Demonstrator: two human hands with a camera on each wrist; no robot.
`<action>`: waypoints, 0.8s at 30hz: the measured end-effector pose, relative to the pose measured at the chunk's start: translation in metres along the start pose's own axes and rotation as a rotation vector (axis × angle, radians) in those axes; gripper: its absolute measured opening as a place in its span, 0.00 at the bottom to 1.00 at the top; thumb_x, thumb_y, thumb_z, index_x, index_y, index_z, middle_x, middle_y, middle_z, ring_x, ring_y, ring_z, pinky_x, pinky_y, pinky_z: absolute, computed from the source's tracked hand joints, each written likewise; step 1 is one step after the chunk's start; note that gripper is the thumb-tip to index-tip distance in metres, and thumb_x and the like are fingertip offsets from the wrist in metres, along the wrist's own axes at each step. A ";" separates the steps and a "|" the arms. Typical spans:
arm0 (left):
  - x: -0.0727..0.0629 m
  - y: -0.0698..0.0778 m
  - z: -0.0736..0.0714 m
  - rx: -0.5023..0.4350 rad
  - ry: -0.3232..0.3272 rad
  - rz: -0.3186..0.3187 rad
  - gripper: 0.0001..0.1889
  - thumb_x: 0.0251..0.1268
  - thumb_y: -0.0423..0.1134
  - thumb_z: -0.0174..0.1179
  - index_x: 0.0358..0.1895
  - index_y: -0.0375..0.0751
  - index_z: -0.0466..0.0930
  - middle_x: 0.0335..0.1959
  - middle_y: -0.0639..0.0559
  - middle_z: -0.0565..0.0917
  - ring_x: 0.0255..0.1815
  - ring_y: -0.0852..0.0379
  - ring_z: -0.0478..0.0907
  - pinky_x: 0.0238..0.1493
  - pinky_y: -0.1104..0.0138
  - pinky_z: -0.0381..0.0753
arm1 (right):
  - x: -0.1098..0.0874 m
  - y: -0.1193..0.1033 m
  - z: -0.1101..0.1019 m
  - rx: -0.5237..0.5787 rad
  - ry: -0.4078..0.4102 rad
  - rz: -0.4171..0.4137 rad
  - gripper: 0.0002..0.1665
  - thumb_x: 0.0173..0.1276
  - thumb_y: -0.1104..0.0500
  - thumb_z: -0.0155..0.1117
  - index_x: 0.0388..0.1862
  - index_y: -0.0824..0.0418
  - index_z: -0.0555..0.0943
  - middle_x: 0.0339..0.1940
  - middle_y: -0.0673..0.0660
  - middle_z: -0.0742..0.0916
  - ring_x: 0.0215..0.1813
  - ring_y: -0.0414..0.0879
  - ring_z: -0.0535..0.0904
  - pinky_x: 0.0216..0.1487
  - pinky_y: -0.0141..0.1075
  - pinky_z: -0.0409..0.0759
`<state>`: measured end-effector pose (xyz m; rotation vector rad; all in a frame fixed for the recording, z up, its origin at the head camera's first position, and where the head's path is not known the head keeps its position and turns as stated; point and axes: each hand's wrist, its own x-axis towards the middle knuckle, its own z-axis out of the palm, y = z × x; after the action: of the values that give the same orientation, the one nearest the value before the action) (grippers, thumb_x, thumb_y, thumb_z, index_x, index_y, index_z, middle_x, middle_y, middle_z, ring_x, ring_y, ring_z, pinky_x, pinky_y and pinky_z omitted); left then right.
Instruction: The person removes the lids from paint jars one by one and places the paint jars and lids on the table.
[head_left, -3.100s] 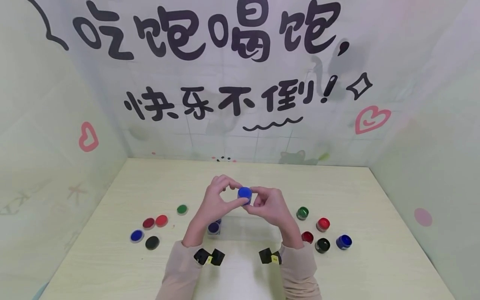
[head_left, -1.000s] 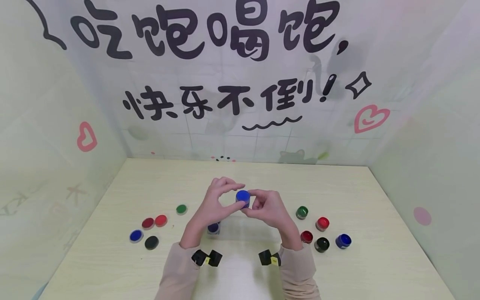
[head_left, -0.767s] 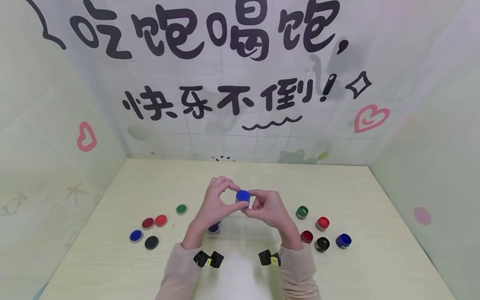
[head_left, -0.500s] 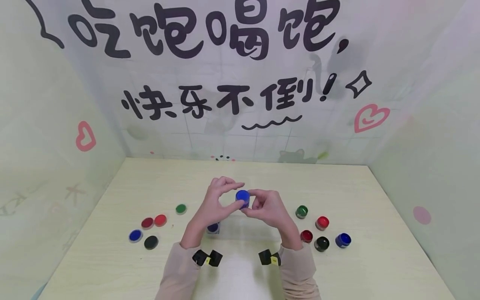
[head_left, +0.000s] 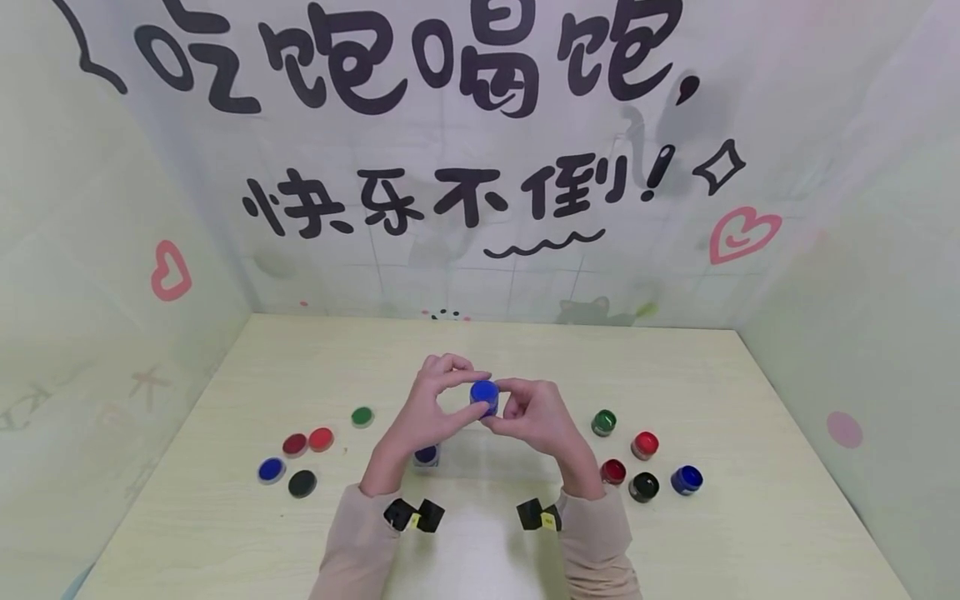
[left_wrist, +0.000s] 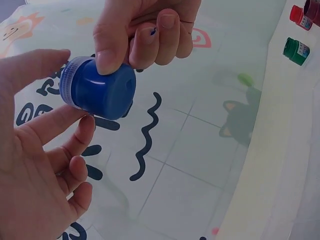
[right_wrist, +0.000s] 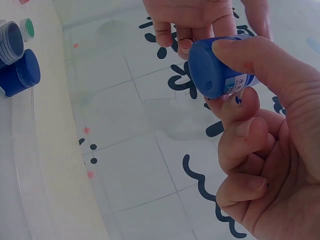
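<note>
Both hands held one small blue jar (head_left: 485, 395) up above the tabletop (head_left: 300, 517). Right hand (head_left: 534, 417) pinched its body; left hand (head_left: 427, 408) pinched its lid. A firm, straight twist seemed best.

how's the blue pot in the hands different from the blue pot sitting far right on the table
The held blue pot is off the table, pinched between the left hand and right hand; the far-right blue pot stands on the table untouched. The held blue pot is tipped on its side in the wrist views; the far-right blue pot stands upright. The held one is alone in the middle; the other sits beside the black pot. Both are small, round and blue.
</note>
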<state>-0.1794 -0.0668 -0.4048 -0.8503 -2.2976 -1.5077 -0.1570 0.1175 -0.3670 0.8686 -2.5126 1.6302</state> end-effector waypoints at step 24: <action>-0.002 0.008 0.002 -0.001 0.060 -0.065 0.16 0.43 0.33 0.74 0.38 0.38 0.81 0.40 0.48 0.76 0.48 0.50 0.64 0.47 0.54 0.64 | -0.001 0.011 0.006 -0.009 -0.006 0.042 0.19 0.52 0.71 0.70 0.44 0.76 0.80 0.15 0.59 0.79 0.16 0.38 0.69 0.20 0.27 0.67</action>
<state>-0.1735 -0.0637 -0.4007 -0.7273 -2.3026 -1.5392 -0.1594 0.1167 -0.3793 0.8261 -2.5574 1.6293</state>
